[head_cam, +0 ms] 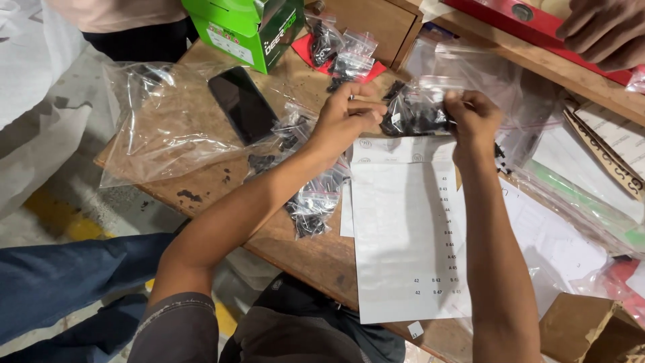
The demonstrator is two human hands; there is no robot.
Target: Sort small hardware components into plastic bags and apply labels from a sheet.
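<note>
Paper: one long white paper sheet with columns of small print lies near on the worn wooden table, under both forearms.
Near bags: about two small clear bags of black parts lie left of the sheet.
Left hand: the left hand pinches the left edge of one small clear plastic bag full of black parts, fingers closed on it.
Right hand: the right hand pinches its right edge, fingers closed; the bag is held just above the sheet's far end.
Left side: one black phone lies on one big empty clear bag.
Far: one green cardboard box; another person's hand rests on one red level.
</note>
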